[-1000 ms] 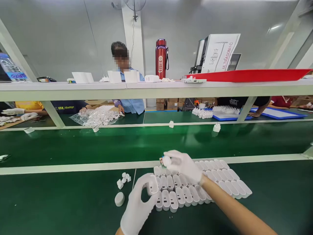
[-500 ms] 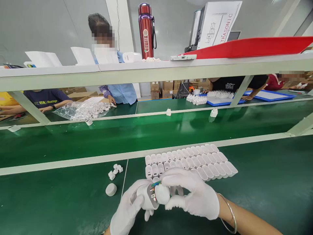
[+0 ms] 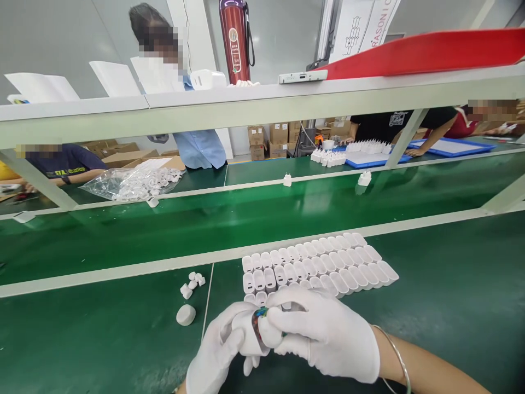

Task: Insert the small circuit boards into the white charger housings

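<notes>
My left hand [image 3: 215, 350], in a white glove, is closed around a white plastic charger housing [image 3: 246, 335] with its open end facing right. My gloved right hand [image 3: 328, 334] pinches a circuit board assembly [image 3: 257, 322] with a rounded white piece [image 3: 270, 335] on it. The board sits partly inside the housing's mouth; how deep is hidden by the fingers. Just beyond my hands stand rows of open white housings [image 3: 324, 264] on the dark green table. Left of my hands lie a round white piece [image 3: 186, 314] and several small white lumps [image 3: 192, 284].
A green conveyor belt [image 3: 172, 227] runs across behind the table, with white plug pieces [image 3: 364, 178] at its far edge. Overhead crosses a shelf [image 3: 229, 104] bearing a red thermos [image 3: 235, 46] and red sheet [image 3: 410, 54]. Opposite, people work near a bag of white parts [image 3: 141, 183].
My right hand has pushed the circuit board assembly left, further into the housing; less of the board shows. The head view has tilted down slightly.
</notes>
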A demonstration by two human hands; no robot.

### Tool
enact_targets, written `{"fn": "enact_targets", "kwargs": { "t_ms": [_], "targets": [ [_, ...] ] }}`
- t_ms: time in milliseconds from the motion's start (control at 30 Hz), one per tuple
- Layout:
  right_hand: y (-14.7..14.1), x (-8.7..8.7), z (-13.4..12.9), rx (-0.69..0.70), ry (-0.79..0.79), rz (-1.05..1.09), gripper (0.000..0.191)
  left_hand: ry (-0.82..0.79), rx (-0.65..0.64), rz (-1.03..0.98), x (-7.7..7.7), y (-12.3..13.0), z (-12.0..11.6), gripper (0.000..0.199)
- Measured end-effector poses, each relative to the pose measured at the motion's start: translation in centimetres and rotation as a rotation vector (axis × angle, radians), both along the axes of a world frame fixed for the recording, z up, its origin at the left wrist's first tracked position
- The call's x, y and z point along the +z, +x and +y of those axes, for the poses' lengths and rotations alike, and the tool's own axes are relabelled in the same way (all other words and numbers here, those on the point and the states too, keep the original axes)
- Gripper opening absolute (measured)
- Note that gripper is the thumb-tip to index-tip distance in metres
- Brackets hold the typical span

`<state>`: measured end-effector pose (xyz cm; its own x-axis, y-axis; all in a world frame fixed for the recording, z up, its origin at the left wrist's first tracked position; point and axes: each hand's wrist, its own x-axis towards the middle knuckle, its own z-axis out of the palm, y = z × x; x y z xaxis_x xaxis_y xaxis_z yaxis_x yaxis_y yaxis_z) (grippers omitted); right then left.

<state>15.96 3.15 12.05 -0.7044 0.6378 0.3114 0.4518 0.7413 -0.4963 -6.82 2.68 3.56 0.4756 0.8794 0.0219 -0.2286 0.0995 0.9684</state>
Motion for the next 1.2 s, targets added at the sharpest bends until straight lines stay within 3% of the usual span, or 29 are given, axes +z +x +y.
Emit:
{"fn": "enact_targets", "kwargs": {
  "t_ms": [300, 500, 633, 700, 767, 833, 933, 967, 1067, 1200],
  "targets": [
    [-0.2, -0.8, -0.3, -0.045, 0.121, -0.119, 0.011, -0.036, -0.002, 0.047, 0.3, 0.4, -0.2, 0.042],
    [-0.9, -0.5, -0.5, -0.049, 0.15, -0.245, 0.021, -0.109, 0.003, -0.056, 0.3, 0.9, -0.4, 0.041],
    [-1.8, -1.1, -0.5, 0.008, 0.17, -0.221, 0.025, -0.136, -0.036, -0.154, 0.5, 1.2, -0.5, 0.046],
    [-2.3, -1.9, -0.5, -0.022, 0.15, -0.145, 0.022, -0.111, -0.012, -0.081, 0.6, 1.3, -0.5, 0.046],
    [-2.6, -2.7, -0.4, -0.093, 0.075, -0.017, 0.019, 0.005, 0.024, 0.083, 0.8, 1.5, -0.5, 0.051],
    [-2.7, -3.1, -0.4, -0.154, -0.038, 0.121, 0.028, 0.16, 0.064, 0.294, 0.8, 1.8, -0.4, 0.062],
    [-2.4, -2.9, -0.2, -0.183, -0.28, 0.209, 0.045, 0.277, 0.06, 0.492, 0.5, 2.2, -0.2, 0.036],
    [-2.2, -2.7, 0.0, -0.177, -0.369, 0.221, 0.043, 0.286, 0.024, 0.496, 0.4, 2.2, -0.1, 0.031],
    [-1.5, -2.7, 0.6, -0.141, -0.608, 0.291, 0.017, 0.266, -0.122, 0.411, 0.2, 2.2, -0.1, 0.045],
    [-1.5, -3.6, 1.1, -0.134, -0.673, 0.346, 0.017, 0.206, -0.13, 0.435, 0.1, 2.4, -0.1, 0.052]
  ]
}}
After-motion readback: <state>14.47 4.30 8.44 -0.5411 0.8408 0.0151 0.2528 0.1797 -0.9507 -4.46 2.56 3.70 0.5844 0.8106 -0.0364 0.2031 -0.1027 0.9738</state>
